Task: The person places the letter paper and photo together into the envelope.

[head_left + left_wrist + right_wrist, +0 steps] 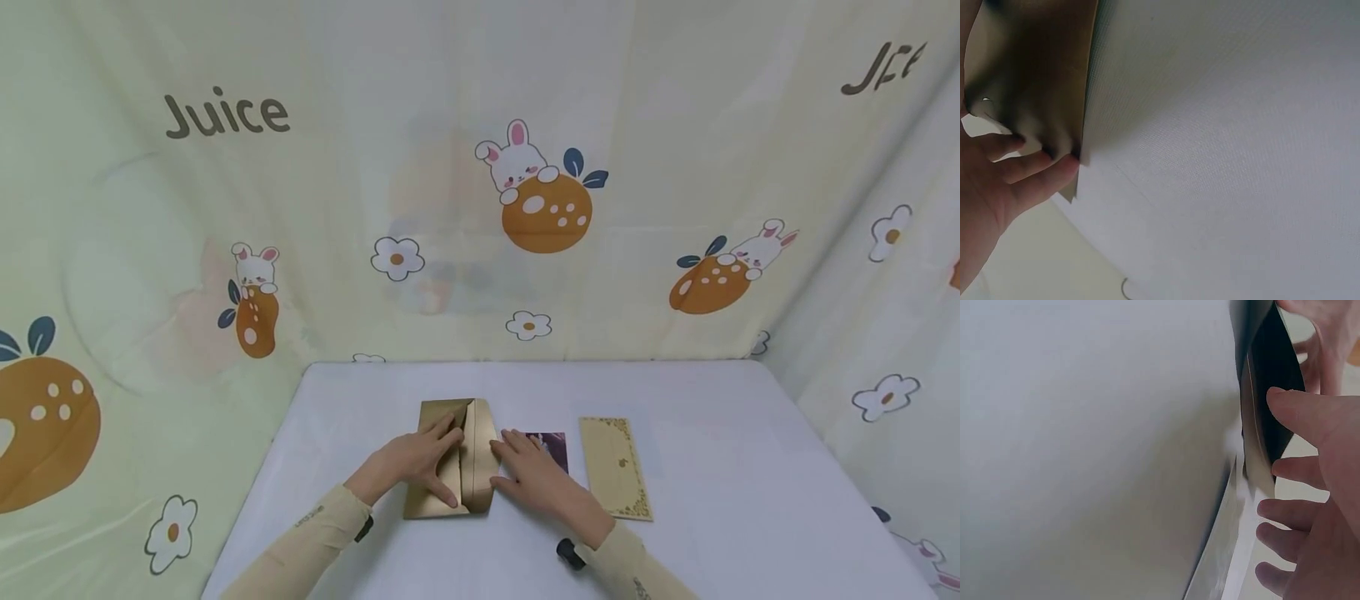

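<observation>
A gold envelope (480, 454) lies on the white table with its long flap folded out to the right. My left hand (416, 458) rests on its left part, fingers and thumb spread over the paper. In the left wrist view, the fingertips (1067, 167) press close to the envelope's edge. My right hand (536, 479) is at the flap's outer edge, fingers extended. In the right wrist view, its thumb touches the dark side of the flap (1275, 369). Partly behind the right hand lies a small dark purple printed card (557, 447).
To the right of the hands lies a cream card (613, 467) with ornate gold corners. A white cloth covers the table (720, 467). Patterned curtains (637, 108) hang behind it and at both sides.
</observation>
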`<state>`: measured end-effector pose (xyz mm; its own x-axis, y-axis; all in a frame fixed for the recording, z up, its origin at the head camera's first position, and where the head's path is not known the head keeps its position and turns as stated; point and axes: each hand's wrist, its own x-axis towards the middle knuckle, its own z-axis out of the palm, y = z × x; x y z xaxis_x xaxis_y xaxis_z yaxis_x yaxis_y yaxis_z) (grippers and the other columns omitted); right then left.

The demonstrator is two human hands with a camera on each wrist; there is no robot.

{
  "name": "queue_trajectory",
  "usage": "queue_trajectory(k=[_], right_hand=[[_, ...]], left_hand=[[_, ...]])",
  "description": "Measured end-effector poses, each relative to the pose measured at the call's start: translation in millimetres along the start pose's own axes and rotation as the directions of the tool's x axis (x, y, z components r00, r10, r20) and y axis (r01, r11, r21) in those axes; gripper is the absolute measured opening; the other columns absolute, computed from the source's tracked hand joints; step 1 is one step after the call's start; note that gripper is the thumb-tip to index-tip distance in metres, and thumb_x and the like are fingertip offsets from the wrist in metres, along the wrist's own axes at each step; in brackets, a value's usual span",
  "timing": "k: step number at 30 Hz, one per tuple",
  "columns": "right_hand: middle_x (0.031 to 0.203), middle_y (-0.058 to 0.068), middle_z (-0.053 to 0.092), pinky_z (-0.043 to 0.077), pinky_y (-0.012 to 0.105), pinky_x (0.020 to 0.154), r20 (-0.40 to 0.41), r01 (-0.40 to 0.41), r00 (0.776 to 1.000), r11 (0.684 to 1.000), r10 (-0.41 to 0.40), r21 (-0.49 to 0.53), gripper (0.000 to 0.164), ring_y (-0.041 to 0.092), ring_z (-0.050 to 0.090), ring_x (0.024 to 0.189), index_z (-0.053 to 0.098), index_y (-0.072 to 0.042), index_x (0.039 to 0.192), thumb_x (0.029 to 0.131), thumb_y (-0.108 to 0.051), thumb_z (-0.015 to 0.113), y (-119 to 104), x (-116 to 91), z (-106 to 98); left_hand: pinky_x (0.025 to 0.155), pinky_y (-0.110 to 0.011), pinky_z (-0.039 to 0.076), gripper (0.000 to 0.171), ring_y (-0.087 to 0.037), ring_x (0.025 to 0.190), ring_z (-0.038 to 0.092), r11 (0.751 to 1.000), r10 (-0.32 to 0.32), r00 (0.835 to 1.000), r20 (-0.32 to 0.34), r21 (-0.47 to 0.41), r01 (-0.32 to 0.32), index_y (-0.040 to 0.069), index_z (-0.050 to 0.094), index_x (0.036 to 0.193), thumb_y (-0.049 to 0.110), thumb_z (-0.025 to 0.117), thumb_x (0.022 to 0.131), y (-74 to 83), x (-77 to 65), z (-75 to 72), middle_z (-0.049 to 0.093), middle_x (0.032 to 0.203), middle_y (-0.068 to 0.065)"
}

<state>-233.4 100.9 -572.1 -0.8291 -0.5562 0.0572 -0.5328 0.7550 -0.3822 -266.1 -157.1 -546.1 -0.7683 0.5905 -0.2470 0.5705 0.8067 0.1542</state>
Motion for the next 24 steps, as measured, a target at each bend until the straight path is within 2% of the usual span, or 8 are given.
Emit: queue_trajectory(k=[6,10,15,20,24], right_hand=[[0.148,0.022,0.05,0.031,0.059,0.114,-0.08,-0.031,0.996,0.999,0.029,-0.026,0.06,0.039,0.045,0.14,0.051,-0.003,0.143,0.096,-0.036,0.068,18.7,-10.5,-2.2],[0.146,0.023,0.051,0.032,0.062,0.111,-0.116,-0.099,0.988,0.995,0.098,-0.007,0.062,0.041,0.046,0.137,0.052,-0.001,0.142,0.093,-0.035,0.071,31.1,-19.2,-2.4],[0.146,0.024,0.05,0.035,0.064,0.106,-0.146,-0.207,0.968,0.978,0.204,-0.008,0.065,0.044,0.045,0.136,0.052,0.002,0.141,0.093,-0.037,0.072,46.2,-29.6,-5.4],[0.147,0.026,0.047,0.034,0.067,0.103,-0.17,-0.318,0.937,0.947,0.305,-0.049,0.072,0.046,0.042,0.136,0.049,0.004,0.142,0.092,-0.042,0.071,61.5,-35.7,-7.9],[0.149,0.029,0.043,0.031,0.07,0.104,-0.153,-0.35,0.928,0.936,0.34,-0.044,0.071,0.048,0.039,0.137,0.051,0.003,0.14,0.091,-0.043,0.072,68.7,-38.6,-10.2]], left_hand=[[0.078,-0.047,0.057,0.098,-0.041,0.148,0.034,1.0,-0.001,1.0,-0.01,-0.029,0.0,0.024,0.037,0.132,0.081,0.073,0.062,-2.8,-0.8,1.5,0.021,0.165,-0.022],[0.075,-0.045,0.056,0.096,-0.042,0.147,0.033,0.999,0.002,1.0,-0.013,-0.046,-0.002,0.024,0.038,0.13,0.08,0.074,0.062,-2.9,-2.2,2.2,0.02,0.165,-0.023],[0.077,-0.046,0.056,0.096,-0.043,0.148,0.033,0.999,0.002,1.0,-0.009,-0.051,-0.002,0.024,0.038,0.131,0.08,0.074,0.063,-2.3,-2.6,1.3,0.02,0.165,-0.023],[0.076,-0.044,0.056,0.097,-0.042,0.147,0.034,0.999,0.005,1.0,-0.006,-0.053,-0.005,0.024,0.038,0.132,0.08,0.074,0.063,-2.3,-2.0,0.4,0.02,0.165,-0.023],[0.073,-0.042,0.055,0.098,-0.042,0.146,0.036,0.999,0.007,1.0,-0.006,-0.048,-0.007,0.024,0.037,0.133,0.081,0.074,0.063,-2.4,-1.8,0.1,0.02,0.165,-0.023]])
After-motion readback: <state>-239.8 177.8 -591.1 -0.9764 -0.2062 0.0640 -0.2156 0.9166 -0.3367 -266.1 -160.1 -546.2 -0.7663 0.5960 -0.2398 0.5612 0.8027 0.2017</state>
